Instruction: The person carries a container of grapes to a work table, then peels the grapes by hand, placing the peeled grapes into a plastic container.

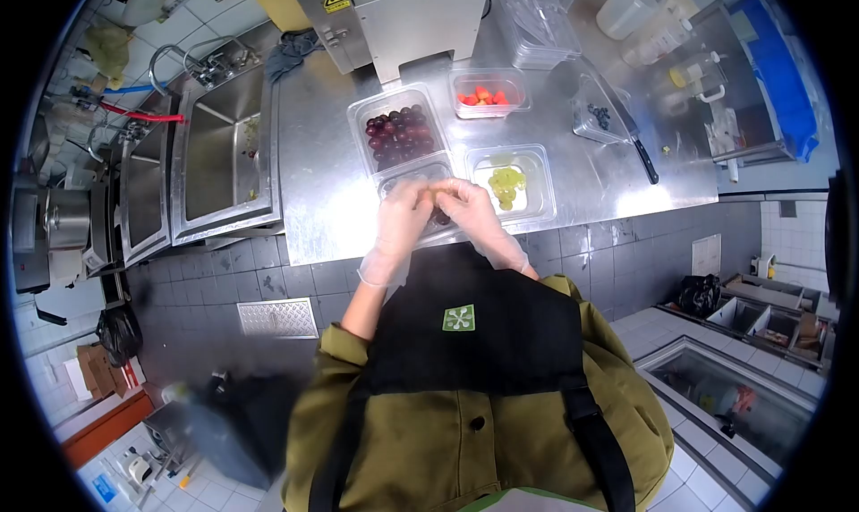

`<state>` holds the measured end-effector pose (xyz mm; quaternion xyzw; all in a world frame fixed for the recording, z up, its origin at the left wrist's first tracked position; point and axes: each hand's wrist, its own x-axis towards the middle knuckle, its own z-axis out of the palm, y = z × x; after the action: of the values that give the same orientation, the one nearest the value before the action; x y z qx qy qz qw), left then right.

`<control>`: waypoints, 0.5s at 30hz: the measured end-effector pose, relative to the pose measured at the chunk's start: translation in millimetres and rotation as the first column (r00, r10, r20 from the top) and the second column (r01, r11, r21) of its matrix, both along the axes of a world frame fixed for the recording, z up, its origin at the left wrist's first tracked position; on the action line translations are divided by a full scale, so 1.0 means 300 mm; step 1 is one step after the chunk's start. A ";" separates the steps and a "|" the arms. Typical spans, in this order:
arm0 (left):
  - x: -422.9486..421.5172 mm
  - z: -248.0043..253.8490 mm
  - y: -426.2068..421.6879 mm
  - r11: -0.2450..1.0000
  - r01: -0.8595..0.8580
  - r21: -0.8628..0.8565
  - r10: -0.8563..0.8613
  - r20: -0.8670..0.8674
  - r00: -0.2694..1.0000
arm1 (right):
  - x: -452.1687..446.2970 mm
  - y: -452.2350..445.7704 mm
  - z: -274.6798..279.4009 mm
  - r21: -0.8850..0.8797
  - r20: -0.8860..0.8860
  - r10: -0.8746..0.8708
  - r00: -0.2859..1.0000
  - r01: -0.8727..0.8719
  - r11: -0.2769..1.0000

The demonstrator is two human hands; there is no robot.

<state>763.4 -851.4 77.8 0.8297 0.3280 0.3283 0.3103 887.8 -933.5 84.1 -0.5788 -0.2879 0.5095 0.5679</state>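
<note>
My left hand (401, 215) and my right hand (472, 211), both in clear gloves, meet with pinched fingers over a clear container (437, 236) at the table's front edge. Whatever small thing is between the fingertips is too hidden to name. Under the hands, the container's contents are mostly covered; a few dark bits show. Just behind it stands a clear tub with dark red grapes (400, 136). Close to my right hand is a clear tub (543, 177) with pale green grape pieces (507, 186).
Farther back are cut strawberries (481, 95) in a tub, a metal machine (420, 29) and stacked clear containers (537, 25). At right, a black-handled knife (646, 161) lies by a tub of blueberries (599, 116). A double sink (224, 154) is at left.
</note>
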 end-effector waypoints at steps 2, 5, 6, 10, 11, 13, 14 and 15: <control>0.004 -0.014 0.008 0.999 0.014 -0.050 -0.014 -0.006 1.000 | 0.002 -0.005 -0.018 -0.006 0.028 -0.006 1.000 0.006 1.000; 0.003 -0.037 0.025 0.979 0.031 -0.203 -0.031 0.003 0.999 | 0.009 -0.015 -0.022 -0.014 -0.028 0.010 1.000 -0.011 1.000; 0.000 -0.036 0.033 0.960 0.032 -0.278 -0.037 -0.013 0.999 | 0.014 -0.019 -0.025 0.013 -0.003 -0.002 1.000 0.002 1.000; -0.001 -0.059 0.079 0.915 -0.143 -0.378 0.124 -0.073 0.990 | 0.064 -0.042 -0.053 0.079 0.116 -0.124 0.985 0.115 0.990; -0.005 -0.064 0.082 0.938 -0.124 -0.324 0.063 -0.192 0.979 | 0.085 -0.056 -0.064 0.086 0.152 -0.169 0.974 0.157 0.984; -0.010 -0.030 0.088 0.973 -0.070 -0.222 -0.032 -0.427 0.904 | 0.136 -0.098 -0.075 -0.034 0.437 -0.236 0.868 0.278 0.960; -0.011 -0.039 0.101 0.989 0.005 -0.147 -0.062 -0.385 0.921 | 0.158 -0.113 -0.065 -0.054 0.545 -0.254 0.799 0.336 0.940; -0.009 -0.056 0.119 0.994 0.082 -0.068 -0.100 -0.342 0.934 | 0.178 -0.127 -0.057 -0.066 0.647 -0.264 0.715 0.398 0.915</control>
<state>760.7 -815.7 61.1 0.8803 0.3470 0.1542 0.2845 941.2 -971.7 67.0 -0.8108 -0.2979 0.2039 0.4607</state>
